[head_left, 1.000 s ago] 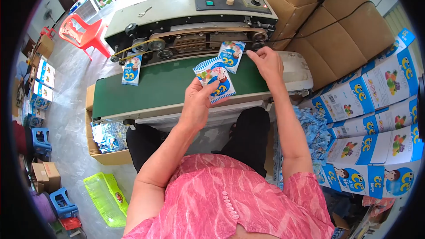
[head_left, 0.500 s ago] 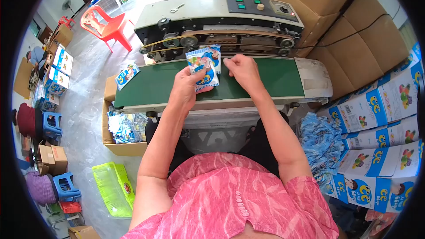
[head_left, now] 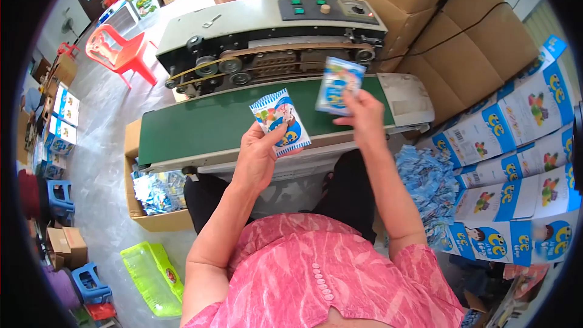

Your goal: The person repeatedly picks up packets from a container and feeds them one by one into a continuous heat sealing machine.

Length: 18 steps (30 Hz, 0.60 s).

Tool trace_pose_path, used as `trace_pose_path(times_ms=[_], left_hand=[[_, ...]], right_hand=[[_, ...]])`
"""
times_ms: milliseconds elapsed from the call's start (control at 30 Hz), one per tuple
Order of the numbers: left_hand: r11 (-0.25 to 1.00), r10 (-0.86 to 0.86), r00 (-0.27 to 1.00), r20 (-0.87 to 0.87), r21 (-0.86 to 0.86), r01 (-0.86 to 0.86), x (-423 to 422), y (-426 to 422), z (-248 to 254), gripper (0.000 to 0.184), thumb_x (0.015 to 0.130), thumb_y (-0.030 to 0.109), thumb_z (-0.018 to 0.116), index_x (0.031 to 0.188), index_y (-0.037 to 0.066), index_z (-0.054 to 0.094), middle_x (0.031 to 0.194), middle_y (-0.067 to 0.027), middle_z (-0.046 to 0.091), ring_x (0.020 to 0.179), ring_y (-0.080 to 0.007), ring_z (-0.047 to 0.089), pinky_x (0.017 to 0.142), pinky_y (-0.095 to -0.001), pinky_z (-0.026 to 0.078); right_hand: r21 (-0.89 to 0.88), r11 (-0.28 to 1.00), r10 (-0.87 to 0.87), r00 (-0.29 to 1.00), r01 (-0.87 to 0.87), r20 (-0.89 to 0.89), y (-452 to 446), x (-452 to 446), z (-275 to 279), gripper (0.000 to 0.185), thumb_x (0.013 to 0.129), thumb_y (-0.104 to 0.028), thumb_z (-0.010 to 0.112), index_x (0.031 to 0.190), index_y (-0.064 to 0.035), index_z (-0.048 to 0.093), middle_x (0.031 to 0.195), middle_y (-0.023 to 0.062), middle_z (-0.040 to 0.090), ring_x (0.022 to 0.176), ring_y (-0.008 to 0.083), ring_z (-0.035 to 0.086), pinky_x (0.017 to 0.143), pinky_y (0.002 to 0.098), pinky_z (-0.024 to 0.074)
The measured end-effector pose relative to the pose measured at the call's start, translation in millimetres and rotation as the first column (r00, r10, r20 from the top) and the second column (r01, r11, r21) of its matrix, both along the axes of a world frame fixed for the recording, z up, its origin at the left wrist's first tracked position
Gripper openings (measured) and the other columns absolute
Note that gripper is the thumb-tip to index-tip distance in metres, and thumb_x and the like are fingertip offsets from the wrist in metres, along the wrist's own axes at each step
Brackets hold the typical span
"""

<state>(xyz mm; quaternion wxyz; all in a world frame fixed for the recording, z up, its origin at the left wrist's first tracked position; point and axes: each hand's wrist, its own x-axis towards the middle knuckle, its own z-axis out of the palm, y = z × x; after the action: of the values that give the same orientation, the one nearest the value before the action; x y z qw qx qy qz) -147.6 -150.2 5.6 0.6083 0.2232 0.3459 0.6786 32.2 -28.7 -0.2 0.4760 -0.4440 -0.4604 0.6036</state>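
Note:
My left hand [head_left: 258, 155] pinches a blue-and-white printed snack packet [head_left: 296, 124] between thumb and fingers, above the front edge of the green conveyor belt [head_left: 200, 123]. In my right hand [head_left: 364, 115] is a second snack packet [head_left: 341, 76], slightly blurred and held over the belt's right part. The two packets are apart. Behind them stands the band sealing machine [head_left: 243, 12], its drive belts and rollers exposed along the front.
A cardboard box [head_left: 164, 222] with packets in it stands below the belt's left end. Blue packets lie in a heap [head_left: 425, 185] at my right, beside printed cartons [head_left: 473, 146]. A green plastic basket [head_left: 136, 273] is on the floor; a red chair [head_left: 124, 54] stands further back.
My right hand has closed on a packet and moved right with it, away from the left one. My left hand is lower. The packet at the belt's left end is gone from there.

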Motion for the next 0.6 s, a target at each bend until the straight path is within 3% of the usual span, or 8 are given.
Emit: trace_pose_path(times_ms=[67,200,300,467,567,600], left_hand=[[1.0,-0.02,0.999,0.029,0.001,0.02,5.5,4.3,-3.7,0.023,0.09,0.008,0.059,0.111,0.003,0.056,0.105,-0.0064,0.064,0.087,-0.0165,0.066,0.071,-0.0345,0.058],[0.995,-0.084,0.995,0.056,-0.042,0.086,19.6,10.5,-8.6,0.022,0.089,0.006,0.059,0.11,0.002,0.057,0.105,-0.0074,0.064,0.088,-0.0174,0.066,0.073,-0.0356,0.058],[0.994,-0.104,0.994,-0.017,-0.025,0.103,32.4,11.6,-7.8,0.021,0.089,0.005,0.06,0.109,0.002,0.059,0.103,-0.007,0.065,0.088,-0.0164,0.065,0.074,-0.0344,0.058],[0.997,-0.068,0.984,-0.164,0.013,0.071,32.2,15.9,-7.4,0.021,0.088,0.005,0.061,0.109,0.003,0.061,0.101,-0.0057,0.067,0.09,-0.0143,0.065,0.075,-0.0312,0.056],[0.996,-0.083,0.996,-0.034,-0.036,0.082,33.4,21.7,-1.0,0.023,0.088,0.006,0.064,0.111,0.003,0.061,0.099,-0.0037,0.067,0.085,-0.0102,0.063,0.076,-0.0268,0.053],[0.996,-0.084,0.996,-0.031,-0.042,0.082,34.8,24.1,-4.1,0.023,0.088,0.006,0.064,0.111,0.003,0.061,0.099,-0.0037,0.067,0.085,-0.0102,0.063,0.076,-0.0268,0.053]], right_hand=[[0.093,0.985,-0.153,0.987,0.148,0.05,26.1,53.3,-11.2,0.022,0.091,-0.021,0.059,0.104,-0.0024,0.062,0.089,0.0057,0.068,0.07,0.0133,0.066,0.046,0.0216,0.0503],[0.027,0.984,-0.176,0.951,0.175,0.253,68.9,96.2,-9.8,0.022,0.091,-0.022,0.058,0.1,-0.0028,0.063,0.085,0.0049,0.067,0.068,0.0133,0.066,0.046,0.0217,0.0496],[0.024,0.999,-0.036,0.941,0.03,0.335,93.2,86.5,-7.2,0.022,0.091,-0.024,0.059,0.096,-0.0035,0.064,0.082,0.0042,0.067,0.065,0.0112,0.064,0.045,0.022,0.0482],[0.073,0.996,0.012,0.89,-0.051,0.455,103.2,68.1,-16.9,0.024,0.089,-0.026,0.062,0.094,-0.0033,0.067,0.08,0.0027,0.066,0.065,0.0089,0.061,0.049,0.022,0.0474],[0.444,0.878,-0.101,0.84,-0.177,0.533,60.7,59.2,3.4,0.024,0.087,-0.026,0.065,0.094,-0.0029,0.068,0.077,0.0009,0.065,0.067,0.0065,0.06,0.053,0.0215,0.0463],[0.267,0.922,0.121,0.863,-0.281,0.491,37.4,52.5,13.8,0.025,0.087,-0.026,0.066,0.095,-0.0027,0.068,0.077,0.0004,0.065,0.068,0.0058,0.059,0.054,0.0213,0.046]])
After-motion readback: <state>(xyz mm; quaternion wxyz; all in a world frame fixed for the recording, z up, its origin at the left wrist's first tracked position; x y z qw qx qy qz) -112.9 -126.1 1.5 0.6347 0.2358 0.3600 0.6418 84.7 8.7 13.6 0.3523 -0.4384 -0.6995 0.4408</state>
